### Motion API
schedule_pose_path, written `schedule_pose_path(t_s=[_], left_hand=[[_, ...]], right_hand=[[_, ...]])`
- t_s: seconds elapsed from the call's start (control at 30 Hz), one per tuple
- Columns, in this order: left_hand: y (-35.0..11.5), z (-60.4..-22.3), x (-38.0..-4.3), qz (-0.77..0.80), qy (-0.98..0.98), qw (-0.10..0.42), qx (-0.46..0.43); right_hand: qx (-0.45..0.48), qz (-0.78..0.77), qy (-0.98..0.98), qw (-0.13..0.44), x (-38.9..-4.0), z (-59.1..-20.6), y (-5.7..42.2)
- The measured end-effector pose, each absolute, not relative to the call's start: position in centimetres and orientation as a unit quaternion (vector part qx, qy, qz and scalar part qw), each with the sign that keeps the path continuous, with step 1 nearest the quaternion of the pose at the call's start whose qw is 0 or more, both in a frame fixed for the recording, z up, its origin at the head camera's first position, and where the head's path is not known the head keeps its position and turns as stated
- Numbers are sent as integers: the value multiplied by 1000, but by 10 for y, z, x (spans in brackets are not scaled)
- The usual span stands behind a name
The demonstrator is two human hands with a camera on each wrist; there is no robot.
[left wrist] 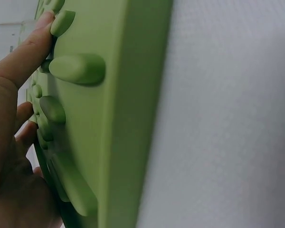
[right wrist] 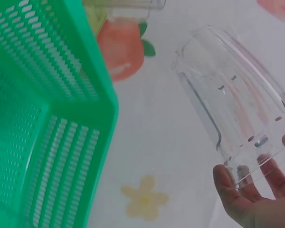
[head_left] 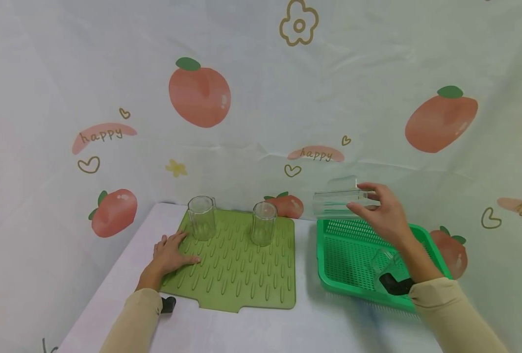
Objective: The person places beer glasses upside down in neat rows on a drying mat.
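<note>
My right hand (head_left: 386, 213) grips a clear glass mug (head_left: 337, 203) by its base end, lying sideways in the air above the back of the green basket (head_left: 351, 289). In the right wrist view the thumb and fingers surround the base of the mug (right wrist: 228, 90). My left hand (head_left: 171, 255) rests, fingers spread, on the left edge of a green ridged mat (head_left: 243, 274); in the left wrist view its thumb lies among the mat's ridges (left wrist: 78, 69). Two clear glass mugs stand upright on the mat, one at back left (head_left: 202, 220), another at back centre (head_left: 263, 225).
More clear glassware (head_left: 382, 260) lies in the basket, partly hidden by my right forearm. The white table (head_left: 309, 328) runs along the front of mat and basket. Behind stands a cloth backdrop (head_left: 261, 98) printed with fruit.
</note>
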State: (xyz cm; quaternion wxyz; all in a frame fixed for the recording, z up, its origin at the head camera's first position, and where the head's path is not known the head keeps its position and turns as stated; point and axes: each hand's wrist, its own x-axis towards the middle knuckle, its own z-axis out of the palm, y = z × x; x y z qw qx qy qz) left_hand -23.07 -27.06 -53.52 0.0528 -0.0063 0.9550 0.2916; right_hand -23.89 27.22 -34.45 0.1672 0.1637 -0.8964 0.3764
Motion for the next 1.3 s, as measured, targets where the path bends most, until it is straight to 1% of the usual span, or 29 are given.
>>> schedule_pose_path(t_s=[0.2, 0.4, 0.87, 1.3], left_hand=[[-271, -535, -230, 293, 954, 60, -5], [-271, -532, -231, 287, 956, 59, 0], [-269, -529, -229, 280, 958, 56, 0], [-270, -530, -228, 282, 958, 53, 3]], right_hand=[[178, 423, -873, 166, -241, -353, 256], [190, 473, -847, 149, -241, -363, 242], [152, 570, -803, 91, -239, -393, 204], [164, 632, -754, 70, -228, -416, 164]])
